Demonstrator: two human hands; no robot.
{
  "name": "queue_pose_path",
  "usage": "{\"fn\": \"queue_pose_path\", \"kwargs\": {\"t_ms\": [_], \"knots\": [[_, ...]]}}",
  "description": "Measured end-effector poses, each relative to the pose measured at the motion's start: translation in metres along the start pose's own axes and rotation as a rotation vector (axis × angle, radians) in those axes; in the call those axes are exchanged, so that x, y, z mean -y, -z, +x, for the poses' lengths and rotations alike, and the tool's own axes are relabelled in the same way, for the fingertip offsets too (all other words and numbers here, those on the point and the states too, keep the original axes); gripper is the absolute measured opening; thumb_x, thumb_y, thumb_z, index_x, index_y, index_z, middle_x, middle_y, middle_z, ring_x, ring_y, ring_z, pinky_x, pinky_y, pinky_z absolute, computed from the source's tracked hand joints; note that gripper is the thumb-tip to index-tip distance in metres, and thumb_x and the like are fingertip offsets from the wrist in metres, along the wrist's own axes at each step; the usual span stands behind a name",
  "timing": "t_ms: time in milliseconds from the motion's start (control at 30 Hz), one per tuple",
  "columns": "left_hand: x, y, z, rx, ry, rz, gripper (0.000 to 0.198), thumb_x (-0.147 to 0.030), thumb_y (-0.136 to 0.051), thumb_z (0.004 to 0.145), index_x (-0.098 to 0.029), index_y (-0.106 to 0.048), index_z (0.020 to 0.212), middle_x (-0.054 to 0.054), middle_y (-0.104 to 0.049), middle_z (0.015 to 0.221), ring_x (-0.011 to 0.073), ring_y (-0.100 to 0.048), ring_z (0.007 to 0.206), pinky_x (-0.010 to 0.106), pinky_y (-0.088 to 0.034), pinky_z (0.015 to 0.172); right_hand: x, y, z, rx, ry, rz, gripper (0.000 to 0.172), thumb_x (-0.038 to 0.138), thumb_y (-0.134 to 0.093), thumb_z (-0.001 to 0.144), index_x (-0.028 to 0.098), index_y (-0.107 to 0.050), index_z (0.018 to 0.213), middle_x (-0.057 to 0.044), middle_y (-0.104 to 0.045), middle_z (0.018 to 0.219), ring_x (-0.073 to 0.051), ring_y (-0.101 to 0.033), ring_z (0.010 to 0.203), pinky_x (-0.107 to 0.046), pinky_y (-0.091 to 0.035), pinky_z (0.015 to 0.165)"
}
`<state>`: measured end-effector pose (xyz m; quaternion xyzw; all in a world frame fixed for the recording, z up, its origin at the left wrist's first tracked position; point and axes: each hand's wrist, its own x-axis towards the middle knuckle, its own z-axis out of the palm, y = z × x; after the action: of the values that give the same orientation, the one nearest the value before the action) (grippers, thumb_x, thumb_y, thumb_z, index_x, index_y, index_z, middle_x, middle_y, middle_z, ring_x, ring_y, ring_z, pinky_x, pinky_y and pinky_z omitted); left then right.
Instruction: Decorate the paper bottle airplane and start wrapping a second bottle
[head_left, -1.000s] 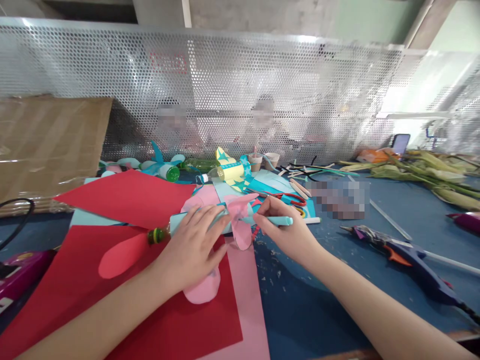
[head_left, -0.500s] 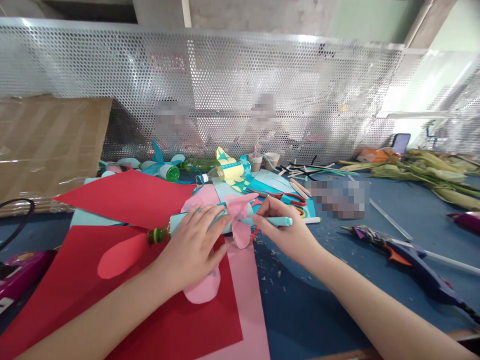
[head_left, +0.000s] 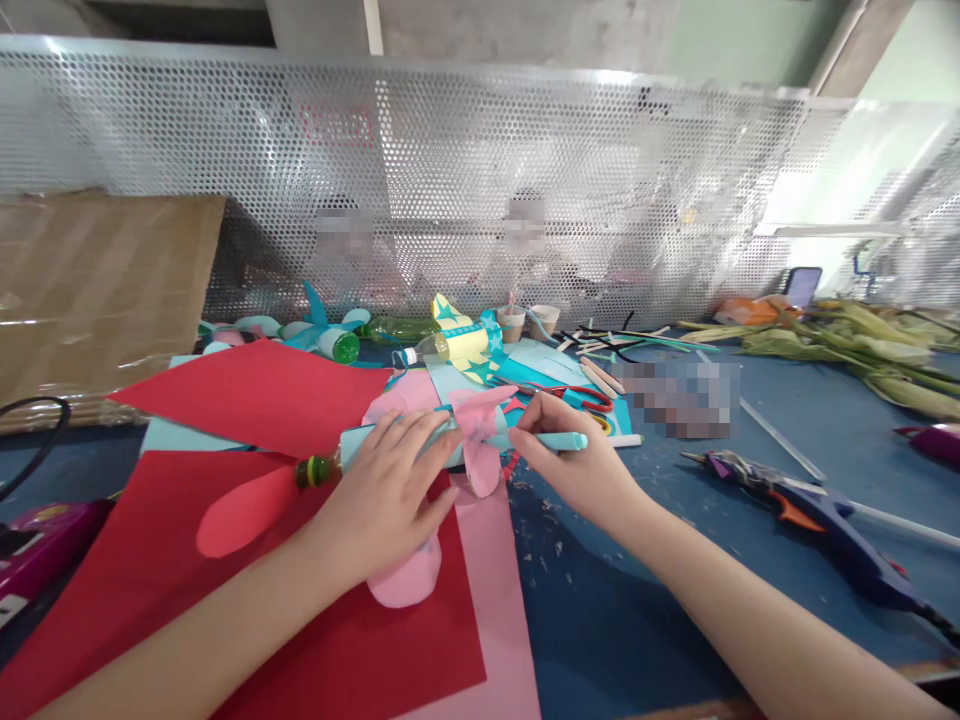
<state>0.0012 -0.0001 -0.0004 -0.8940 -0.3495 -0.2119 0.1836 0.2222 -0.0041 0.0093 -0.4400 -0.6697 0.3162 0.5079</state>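
My left hand (head_left: 386, 490) lies over a bottle plane (head_left: 352, 445) wrapped in light blue paper, fingers curved around its body. The plane has a green cap, a red propeller blade (head_left: 240, 512) at the left and pink paper wings (head_left: 480, 440). My right hand (head_left: 577, 465) pinches a light blue pen (head_left: 551, 441), its tip at the pink wing by the plane's tail. The plane rests on red paper (head_left: 225, 620) and pink paper (head_left: 495, 600) on the blue table (head_left: 645, 620).
A glue gun (head_left: 817, 520) lies at the right. Red scissors (head_left: 581, 395), craft sticks, two small cups (head_left: 525, 321) and other bottle planes (head_left: 457, 345) sit behind. Cardboard (head_left: 97, 290) leans at the left, green leaves (head_left: 855, 350) at far right. People sit behind the perforated screen (head_left: 480, 190).
My right hand with the pen shifted very slightly at the pink wing. My left hand stayed on the plane.
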Motion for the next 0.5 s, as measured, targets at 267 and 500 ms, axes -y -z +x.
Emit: {"fn": "queue_pose_path", "kwargs": {"t_ms": [267, 500], "knots": [[0.0002, -0.0005, -0.0003, 0.000, 0.012, -0.015, 0.042, -0.030, -0.050, 0.090, -0.018, -0.053, 0.130, 0.016, -0.058, 0.133, 0.0338, -0.052, 0.123, 0.059, -0.039, 0.105, -0.0013, 0.0006, -0.0005, -0.014, -0.006, -0.001, 0.016, 0.026, -0.058, 0.079, 0.023, -0.045, 0.070, 0.006, -0.047, 0.060, -0.011, -0.040, 0.053, -0.025, -0.031, 0.051], [0.0007, -0.0008, -0.0006, 0.000, 0.014, -0.025, 0.041, -0.032, -0.050, 0.091, -0.018, -0.054, 0.130, 0.015, -0.058, 0.132, 0.0335, -0.052, 0.123, 0.059, -0.038, 0.105, -0.0019, 0.0004, -0.0002, -0.027, 0.001, -0.006, 0.016, 0.028, -0.056, 0.081, 0.023, -0.045, 0.071, 0.006, -0.049, 0.061, -0.011, -0.043, 0.055, -0.025, -0.032, 0.053]]}}
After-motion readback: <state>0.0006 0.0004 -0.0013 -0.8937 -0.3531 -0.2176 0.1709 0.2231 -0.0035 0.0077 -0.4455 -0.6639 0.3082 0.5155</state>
